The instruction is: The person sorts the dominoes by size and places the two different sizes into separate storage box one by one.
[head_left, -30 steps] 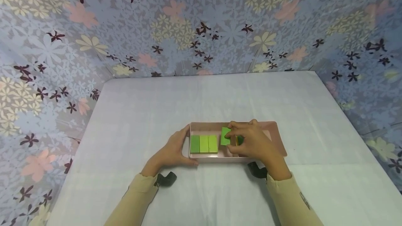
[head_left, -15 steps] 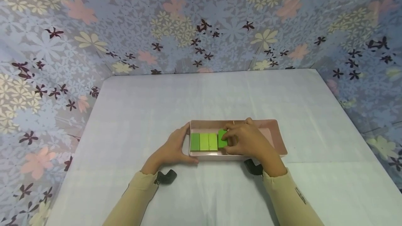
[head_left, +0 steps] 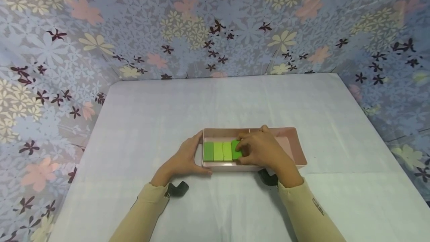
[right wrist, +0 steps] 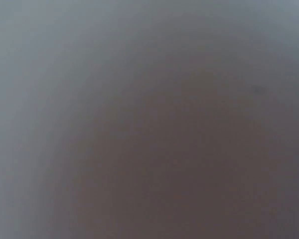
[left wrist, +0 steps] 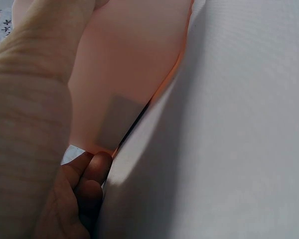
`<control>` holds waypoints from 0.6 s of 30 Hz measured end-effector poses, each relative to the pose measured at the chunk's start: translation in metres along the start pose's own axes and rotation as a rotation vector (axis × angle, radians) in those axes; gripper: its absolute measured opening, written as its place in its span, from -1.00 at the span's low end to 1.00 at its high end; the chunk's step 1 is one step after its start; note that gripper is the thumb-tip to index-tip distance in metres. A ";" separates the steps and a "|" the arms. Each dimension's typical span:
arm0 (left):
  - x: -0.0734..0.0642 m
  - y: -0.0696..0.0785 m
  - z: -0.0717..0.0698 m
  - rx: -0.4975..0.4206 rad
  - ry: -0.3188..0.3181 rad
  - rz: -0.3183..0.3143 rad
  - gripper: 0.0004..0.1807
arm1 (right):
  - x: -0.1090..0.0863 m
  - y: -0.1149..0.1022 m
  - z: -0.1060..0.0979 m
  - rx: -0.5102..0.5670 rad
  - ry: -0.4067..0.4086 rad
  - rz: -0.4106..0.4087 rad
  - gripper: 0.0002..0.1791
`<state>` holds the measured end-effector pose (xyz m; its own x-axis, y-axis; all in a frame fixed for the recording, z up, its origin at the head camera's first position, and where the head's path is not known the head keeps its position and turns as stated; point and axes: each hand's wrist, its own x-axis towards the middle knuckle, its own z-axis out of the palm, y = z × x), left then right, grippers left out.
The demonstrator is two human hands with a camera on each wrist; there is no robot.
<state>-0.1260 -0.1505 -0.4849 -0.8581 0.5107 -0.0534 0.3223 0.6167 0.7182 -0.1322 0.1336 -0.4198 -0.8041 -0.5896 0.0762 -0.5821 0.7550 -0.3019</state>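
A pink box [head_left: 300, 156] with a divider lies lengthwise on the table. In the head view my left hand [head_left: 183, 160] grips its left end, thumb along the near wall. The left wrist view shows curled fingers [left wrist: 92, 184] at the box's edge. My right hand [head_left: 263, 150] reaches into the box and pinches a bright green block [head_left: 236, 149] in the left compartment. That block stands at the right end of a row: a darker green block [head_left: 208, 151] against the left wall, then two yellow-green blocks [head_left: 218, 151]. My right hand covers much of the box's middle. The right wrist view is only blur.
A white cloth covers the table [head_left: 161, 115] around the box. Floral fabric [head_left: 215, 25] hangs behind and at both sides. A dark wrist-camera mount [head_left: 178, 189] sits by the left cuff, another mount [head_left: 267, 177] by the right.
My right hand has moved left and lowered the bright green block from a tilted position into line beside the yellow-green ones. My left hand has kept its grip on the box.
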 end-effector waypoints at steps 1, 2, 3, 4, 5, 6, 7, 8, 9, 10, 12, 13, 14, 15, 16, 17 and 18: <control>0.000 0.000 0.000 0.002 0.000 0.000 0.48 | 0.000 0.000 0.000 -0.002 -0.005 0.009 -0.68; 0.000 0.000 0.000 0.005 0.000 0.002 0.48 | 0.000 -0.001 0.000 -0.004 -0.008 0.018 -0.68; 0.000 0.000 0.000 0.006 0.001 0.006 0.48 | 0.000 -0.001 0.000 -0.006 -0.010 0.027 -0.68; -0.001 0.000 0.000 0.006 0.000 0.006 0.48 | 0.000 -0.002 0.000 -0.002 -0.010 0.033 -0.67; -0.001 0.000 0.001 0.008 -0.001 0.006 0.48 | 0.000 -0.002 0.001 -0.009 -0.010 0.040 -0.67; -0.001 0.000 0.001 0.009 -0.003 0.007 0.48 | 0.000 -0.003 0.001 -0.010 -0.007 0.045 -0.67; -0.001 0.000 0.001 0.009 -0.004 0.005 0.48 | -0.001 -0.003 0.002 -0.013 -0.005 0.049 -0.67; -0.001 0.000 0.001 0.008 -0.003 0.003 0.48 | -0.001 -0.004 0.002 -0.014 -0.005 0.055 -0.66; -0.002 0.000 0.001 0.008 -0.003 0.000 0.49 | -0.001 -0.004 0.003 -0.013 -0.005 0.058 -0.66; -0.002 0.000 0.001 0.010 -0.005 -0.006 0.49 | -0.001 -0.004 0.003 -0.015 -0.005 0.062 -0.66; -0.002 0.001 0.001 0.012 -0.006 -0.011 0.49 | 0.000 -0.005 0.004 -0.016 -0.009 0.074 -0.65; -0.002 0.001 0.001 0.012 -0.005 -0.013 0.49 | 0.000 -0.005 0.004 -0.016 -0.011 0.080 -0.64; -0.002 0.001 0.001 0.012 -0.004 -0.012 0.49 | 0.000 -0.005 0.005 -0.019 -0.015 0.086 -0.64; -0.002 0.001 0.001 0.011 -0.001 -0.008 0.49 | 0.000 -0.005 0.005 -0.025 -0.018 0.090 -0.63; -0.002 0.001 0.001 0.010 0.001 -0.009 0.49 | 0.001 -0.005 0.005 -0.030 -0.023 0.096 -0.63; -0.001 0.000 0.001 0.008 0.005 -0.004 0.48 | 0.001 -0.006 0.006 -0.026 -0.027 0.103 -0.62; -0.001 0.000 0.002 0.005 0.007 -0.003 0.48 | 0.001 -0.006 0.006 -0.026 -0.033 0.109 -0.62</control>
<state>-0.1244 -0.1502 -0.4862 -0.8619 0.5045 -0.0505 0.3217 0.6211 0.7146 -0.1290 0.1269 -0.4234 -0.8587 -0.5123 0.0123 -0.4946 0.8223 -0.2815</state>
